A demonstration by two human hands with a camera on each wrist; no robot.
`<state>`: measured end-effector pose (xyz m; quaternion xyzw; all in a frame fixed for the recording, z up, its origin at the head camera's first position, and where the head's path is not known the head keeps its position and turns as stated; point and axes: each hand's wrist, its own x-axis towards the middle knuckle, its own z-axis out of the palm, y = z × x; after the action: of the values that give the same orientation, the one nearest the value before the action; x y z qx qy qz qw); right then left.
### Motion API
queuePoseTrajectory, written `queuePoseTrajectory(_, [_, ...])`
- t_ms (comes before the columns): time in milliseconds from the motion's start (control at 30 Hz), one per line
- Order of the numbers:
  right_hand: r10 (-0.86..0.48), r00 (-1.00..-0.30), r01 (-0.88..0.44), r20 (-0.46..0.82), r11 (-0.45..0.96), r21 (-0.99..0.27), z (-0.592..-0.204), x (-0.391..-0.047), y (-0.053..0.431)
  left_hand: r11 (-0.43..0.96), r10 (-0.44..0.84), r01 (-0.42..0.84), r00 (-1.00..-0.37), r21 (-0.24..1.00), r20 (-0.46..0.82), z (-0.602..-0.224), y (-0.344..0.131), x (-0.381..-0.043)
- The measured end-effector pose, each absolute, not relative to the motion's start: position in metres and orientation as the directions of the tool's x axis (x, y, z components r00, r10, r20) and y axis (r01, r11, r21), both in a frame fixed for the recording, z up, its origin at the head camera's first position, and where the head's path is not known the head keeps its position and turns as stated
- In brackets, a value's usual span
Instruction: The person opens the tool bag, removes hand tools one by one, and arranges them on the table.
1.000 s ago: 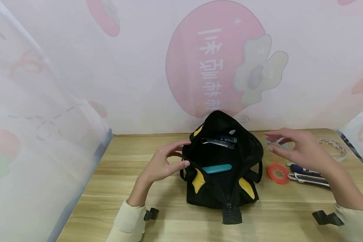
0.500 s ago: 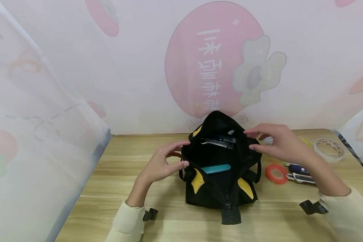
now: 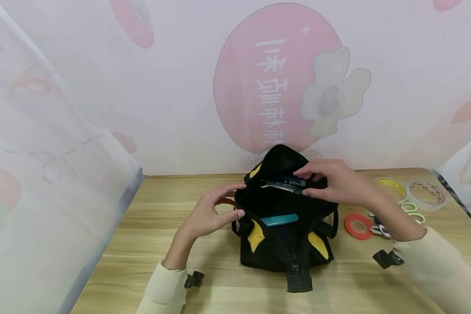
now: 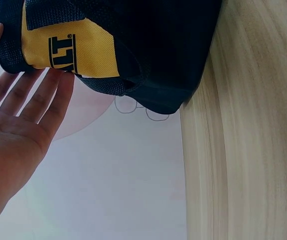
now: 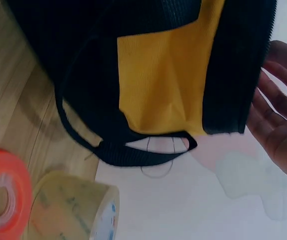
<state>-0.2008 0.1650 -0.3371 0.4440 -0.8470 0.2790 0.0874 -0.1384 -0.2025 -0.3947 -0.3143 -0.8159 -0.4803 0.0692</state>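
Note:
A black and yellow fabric tool bag stands unzipped on the wooden table. My left hand touches its left rim; in the left wrist view the fingers lie nearly straight against the side and the thumb is at the edge. Over the bag's right side, my right hand reaches into the mouth with thumb and fingers apart, nothing visible between them. Inside lie a silver wrench-like tool, a dark blue cylinder and a flat teal object. Part of the interior is too dark to make out.
Right of the bag are a red tape roll, a utility knife partly behind my forearm, pale green scissors handles and two larger tape rolls. A clear tape roll shows in the right wrist view. A printed cloth hangs behind.
My right hand has moved left from above the tape rolls to the bag's mouth, uncovering the scissors handles and a yellow-cored tape roll. My left hand has stayed at the rim.

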Motion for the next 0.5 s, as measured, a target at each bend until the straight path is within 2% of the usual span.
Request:
queuePoseTrajectory(267, [-0.717,-0.634,-0.720,0.291,0.408,-0.562,-0.341,-0.209,0.145,0.334,0.450,0.589,-0.786,0.736,0.424,-0.395,-0.201,-0.139])
queuePoseTrajectory(500, [-0.743,-0.628,-0.683,0.229,0.387,-0.620,-0.346,-0.216,0.130,0.329,0.448,0.578,-0.792,0.747,0.415,-0.394,-0.201,-0.137])
